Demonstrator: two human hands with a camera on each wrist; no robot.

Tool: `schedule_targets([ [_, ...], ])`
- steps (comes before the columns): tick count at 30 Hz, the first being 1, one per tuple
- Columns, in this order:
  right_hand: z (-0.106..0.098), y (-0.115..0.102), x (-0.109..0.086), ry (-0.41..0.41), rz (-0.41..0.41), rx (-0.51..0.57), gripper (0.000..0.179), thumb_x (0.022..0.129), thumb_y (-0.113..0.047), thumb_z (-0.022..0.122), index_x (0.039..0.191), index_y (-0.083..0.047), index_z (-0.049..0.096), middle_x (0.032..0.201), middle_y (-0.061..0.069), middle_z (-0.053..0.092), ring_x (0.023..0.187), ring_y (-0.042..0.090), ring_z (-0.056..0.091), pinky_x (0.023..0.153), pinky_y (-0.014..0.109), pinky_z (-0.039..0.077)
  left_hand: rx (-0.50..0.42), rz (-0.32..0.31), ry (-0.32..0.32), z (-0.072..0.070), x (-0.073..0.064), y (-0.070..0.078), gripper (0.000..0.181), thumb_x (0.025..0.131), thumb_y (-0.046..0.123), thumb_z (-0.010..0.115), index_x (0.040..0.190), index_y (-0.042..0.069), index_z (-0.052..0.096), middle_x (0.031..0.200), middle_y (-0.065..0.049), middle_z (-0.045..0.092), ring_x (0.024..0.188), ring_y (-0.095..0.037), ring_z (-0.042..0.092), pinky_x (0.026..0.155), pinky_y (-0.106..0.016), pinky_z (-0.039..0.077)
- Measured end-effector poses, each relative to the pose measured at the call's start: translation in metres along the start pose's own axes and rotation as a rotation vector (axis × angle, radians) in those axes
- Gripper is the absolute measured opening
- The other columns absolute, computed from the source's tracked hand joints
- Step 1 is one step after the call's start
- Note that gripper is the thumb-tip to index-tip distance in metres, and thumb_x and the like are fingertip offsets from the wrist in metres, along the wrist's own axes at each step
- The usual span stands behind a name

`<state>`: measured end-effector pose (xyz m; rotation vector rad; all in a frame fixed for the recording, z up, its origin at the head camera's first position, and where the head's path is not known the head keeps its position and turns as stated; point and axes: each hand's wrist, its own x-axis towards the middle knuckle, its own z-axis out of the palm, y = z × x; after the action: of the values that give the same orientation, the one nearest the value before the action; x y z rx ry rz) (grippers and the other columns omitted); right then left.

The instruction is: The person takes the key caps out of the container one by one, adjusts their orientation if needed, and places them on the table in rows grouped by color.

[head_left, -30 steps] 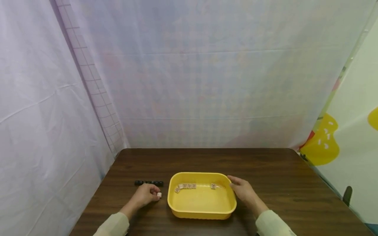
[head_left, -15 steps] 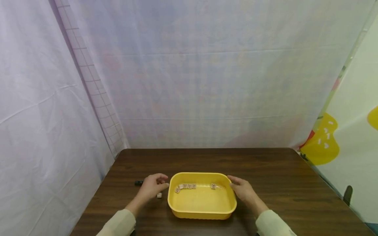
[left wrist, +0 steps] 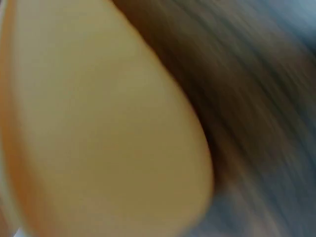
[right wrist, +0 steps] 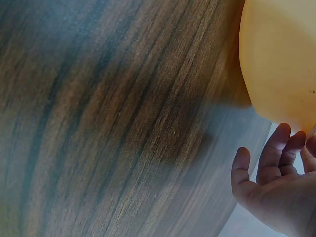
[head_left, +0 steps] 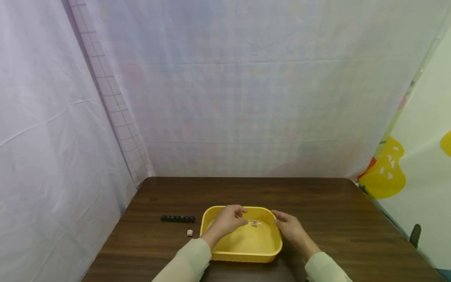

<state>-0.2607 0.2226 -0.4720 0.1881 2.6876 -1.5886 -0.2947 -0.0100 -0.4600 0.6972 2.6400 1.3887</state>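
Note:
My left hand point(head_left: 229, 220) hangs over the yellow plastic basin point(head_left: 243, 257), fingers loosely bent, with nothing visible held. Just right of its fingertips, a small white square piece point(head_left: 254, 222), like an upturned keycap, lies inside the basin. The left hand and forearm hide most of the other white pieces at the basin's left side. My right hand point(head_left: 290, 228) holds the basin's right rim, thumb at the inner edge; its fingers point(right wrist: 274, 145) show against the outer wall in the right wrist view. Left of the basin, one white keycap-like piece point(head_left: 190, 232) rests on the table.
A straight row of small black pieces point(head_left: 177, 219) lies on the dark wooden table point(head_left: 317, 196), left of the basin. White curtains point(head_left: 246, 117) hang behind the table and at the left side. In the left wrist view, the basin wall point(left wrist: 113, 128) is blurred.
My left hand has let go of the white piece on the table, risen, and moved right over the basin. The black row shows fully again. My right hand stays at the rim.

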Motion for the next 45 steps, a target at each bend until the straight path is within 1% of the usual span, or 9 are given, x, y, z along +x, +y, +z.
schedule_targets([
  [4, 0.002, 0.002, 0.001, 0.0, -0.014, 0.009, 0.041, 0.101, -0.005, 0.048, 0.14, 0.005, 0.051, 0.142, 0.031, 0.045, 0.128, 0.047, 0.047, 0.102, 0.054, 0.042, 0.081, 0.021, -0.014, 0.025, 0.013, -0.001, 0.026, 0.087, 0.012, 0.075, 0.111, 0.003, 0.073, 0.1, -0.01, 0.068, 0.089, -0.019, 0.062, 0.074, -0.032, 0.052],
  [8, 0.005, 0.003, 0.0, 0.011, -0.028, 0.025, 0.039, 0.1, -0.005, 0.051, 0.138, 0.006, 0.053, 0.138, 0.032, 0.049, 0.119, 0.042, 0.055, 0.095, 0.048, 0.049, 0.212, 0.05, -0.038, 0.042, 0.022, -0.005, 0.023, 0.086, 0.008, 0.075, 0.108, 0.003, 0.074, 0.101, -0.008, 0.071, 0.09, -0.019, 0.064, 0.078, -0.031, 0.053],
  [12, 0.006, 0.003, 0.0, 0.018, -0.032, 0.019, 0.039, 0.099, -0.005, 0.052, 0.137, 0.005, 0.054, 0.137, 0.031, 0.051, 0.118, 0.04, 0.056, 0.094, 0.047, 0.049, 0.343, 0.092, -0.085, 0.047, 0.026, -0.005, 0.015, 0.087, 0.008, 0.074, 0.101, 0.005, 0.075, 0.093, -0.003, 0.07, 0.084, -0.014, 0.063, 0.075, -0.027, 0.052],
  [16, 0.005, 0.001, 0.0, 0.018, -0.031, 0.012, 0.039, 0.099, -0.005, 0.051, 0.137, 0.005, 0.054, 0.138, 0.03, 0.051, 0.119, 0.04, 0.055, 0.095, 0.048, 0.048, 0.431, 0.154, -0.084, 0.046, 0.024, -0.004, 0.009, 0.083, 0.008, 0.075, 0.092, 0.007, 0.077, 0.085, 0.001, 0.07, 0.076, -0.01, 0.061, 0.07, -0.023, 0.049],
  [25, 0.003, -0.001, 0.0, 0.011, -0.021, 0.019, 0.04, 0.1, -0.005, 0.051, 0.138, 0.006, 0.053, 0.14, 0.031, 0.048, 0.122, 0.042, 0.053, 0.098, 0.051, 0.046, 0.457, 0.037, -0.045, 0.049, 0.023, -0.004, 0.024, 0.079, 0.018, 0.08, 0.101, 0.008, 0.077, 0.095, -0.002, 0.072, 0.088, -0.016, 0.065, 0.08, -0.028, 0.051],
  [30, 0.003, 0.001, 0.0, 0.013, -0.023, 0.022, 0.04, 0.1, -0.004, 0.05, 0.138, 0.006, 0.053, 0.139, 0.031, 0.049, 0.121, 0.043, 0.054, 0.097, 0.05, 0.047, 0.557, 0.06, -0.083, 0.055, 0.022, -0.005, 0.017, 0.081, 0.02, 0.08, 0.074, 0.011, 0.068, 0.071, 0.003, 0.059, 0.068, -0.012, 0.054, 0.066, -0.026, 0.046],
  [34, 0.002, 0.002, 0.0, 0.01, -0.021, 0.012, 0.041, 0.099, -0.005, 0.05, 0.139, 0.006, 0.052, 0.139, 0.032, 0.049, 0.122, 0.044, 0.053, 0.096, 0.05, 0.048, 0.55, 0.099, -0.086, 0.055, 0.022, -0.006, 0.025, 0.083, 0.009, 0.073, 0.063, 0.012, 0.058, 0.06, 0.004, 0.049, 0.057, -0.011, 0.043, 0.056, -0.024, 0.04],
  [39, 0.001, 0.002, 0.0, 0.007, -0.014, 0.011, 0.042, 0.099, -0.006, 0.051, 0.139, 0.005, 0.051, 0.14, 0.031, 0.048, 0.122, 0.042, 0.053, 0.097, 0.048, 0.048, 0.5, 0.073, -0.094, 0.05, 0.023, -0.006, 0.003, 0.08, 0.004, 0.069, 0.08, 0.006, 0.072, 0.075, -0.001, 0.065, 0.068, -0.013, 0.057, 0.065, -0.024, 0.049],
  [45, 0.001, 0.001, 0.001, 0.016, -0.022, 0.025, 0.041, 0.098, -0.004, 0.051, 0.138, 0.007, 0.052, 0.138, 0.032, 0.05, 0.117, 0.04, 0.057, 0.095, 0.047, 0.049, 0.442, 0.046, -0.089, 0.045, 0.024, -0.004, 0.022, 0.077, 0.008, 0.072, 0.098, 0.004, 0.075, 0.092, -0.004, 0.071, 0.081, -0.015, 0.063, 0.074, -0.026, 0.051],
])
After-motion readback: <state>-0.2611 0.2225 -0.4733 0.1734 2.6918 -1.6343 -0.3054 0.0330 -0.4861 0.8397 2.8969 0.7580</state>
